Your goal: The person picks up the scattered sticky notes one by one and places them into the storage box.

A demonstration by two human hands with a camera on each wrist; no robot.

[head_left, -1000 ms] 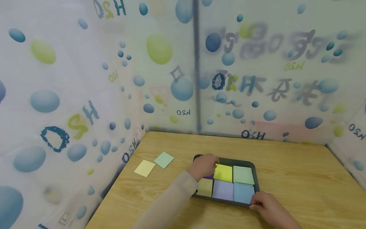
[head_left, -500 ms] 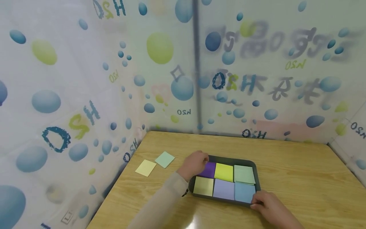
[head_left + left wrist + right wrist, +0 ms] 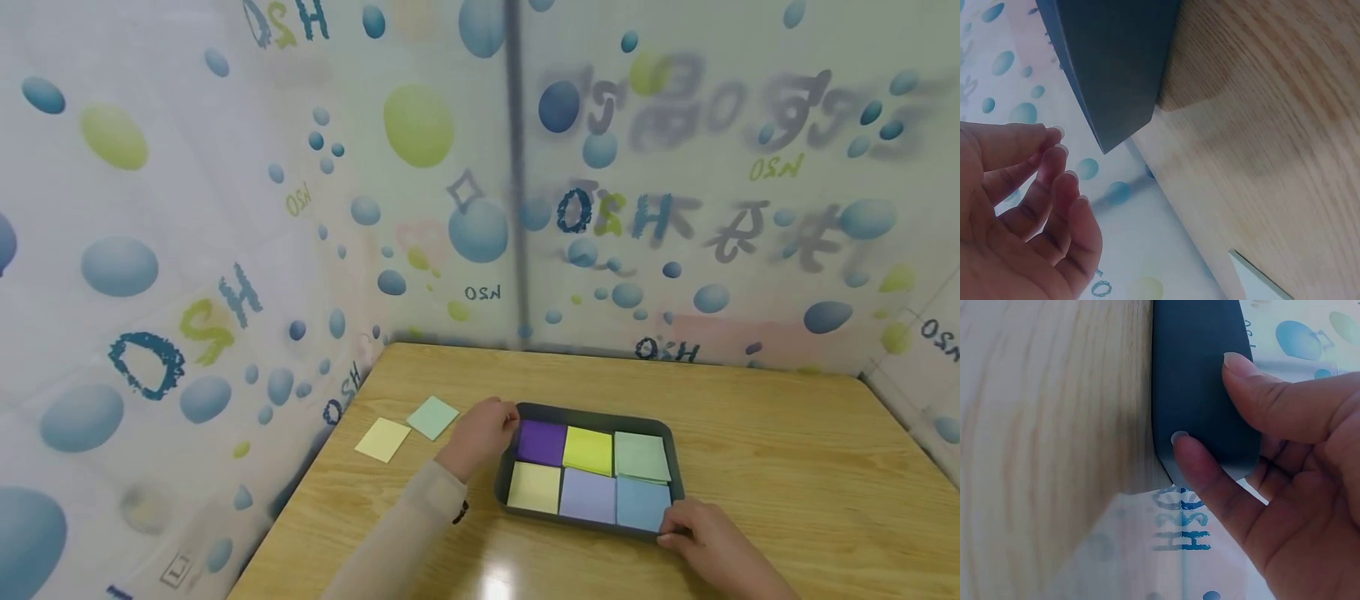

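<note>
A dark grey tray (image 3: pixel 585 521) lies on the wooden table, holding two rows of sticky note pads. In its back row are a purple pad (image 3: pixel 542 442), a bright yellow pad (image 3: pixel 588 451) and a pale green pad (image 3: pixel 641 457). Pale yellow (image 3: pixel 534 487), lilac (image 3: pixel 588 495) and blue (image 3: pixel 642 503) pads fill the front row. My left hand (image 3: pixel 1035 206) is just off the tray's far left corner, fingers loosely curled around nothing. At the near right corner my right hand (image 3: pixel 1297 462) grips the tray, thumb and fingers on its wall.
Left of the tray, a light yellow sticky note (image 3: pixel 382 440) and a mint green one (image 3: pixel 432 417) lie on the table (image 3: pixel 780 450). A patterned curtain (image 3: pixel 420 250) with bubbles and lettering hangs behind the table and along its left side.
My left hand has moved left off the tray's back row and over its far left corner, uncovering the purple and pale yellow pads. The right hand keeps its hold.
</note>
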